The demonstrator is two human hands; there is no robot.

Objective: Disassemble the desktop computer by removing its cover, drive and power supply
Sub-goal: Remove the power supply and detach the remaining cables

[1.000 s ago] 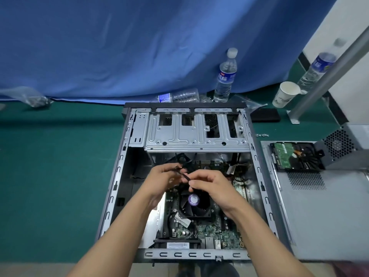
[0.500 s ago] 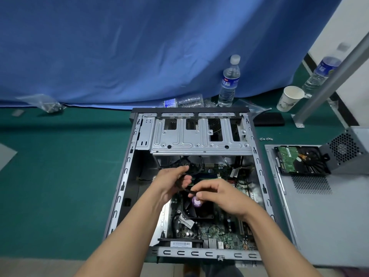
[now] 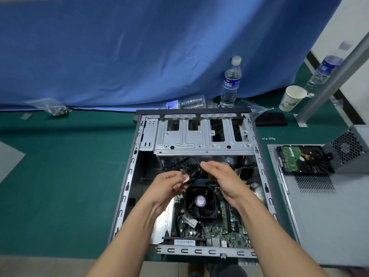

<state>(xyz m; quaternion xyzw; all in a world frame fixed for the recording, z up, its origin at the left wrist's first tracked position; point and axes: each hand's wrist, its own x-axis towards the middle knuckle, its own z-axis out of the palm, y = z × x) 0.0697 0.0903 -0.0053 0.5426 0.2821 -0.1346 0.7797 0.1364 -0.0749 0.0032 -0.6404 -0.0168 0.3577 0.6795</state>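
The open computer case [image 3: 127,188] lies flat on the green mat, its metal drive cage [image 3: 201,136] at the far end and the black CPU fan [image 3: 200,200] on the motherboard below. Above the fan, my left hand [image 3: 169,182] pinches a thin black cable [image 3: 191,164] near its white connector [image 3: 186,179]. My right hand [image 3: 221,176] holds the same cable bundle with curled fingers, close beside the left. To the right, the removed grey cover [image 3: 327,220] carries the hard drive [image 3: 293,158] and the grey power supply [image 3: 349,148].
Behind the case stand a water bottle [image 3: 230,82], a lying empty bottle [image 3: 187,102] and a paper cup [image 3: 291,96]. A black flat object [image 3: 271,118] and small screws [image 3: 268,138] lie at the back right. A metal post [image 3: 329,80] slants at the right. A plastic bag [image 3: 50,106] lies far left.
Both hands have lifted a little off the fan and toward the drive cage, drawing the black cable up. The camera has shifted, so the case sits lower and further right in view.
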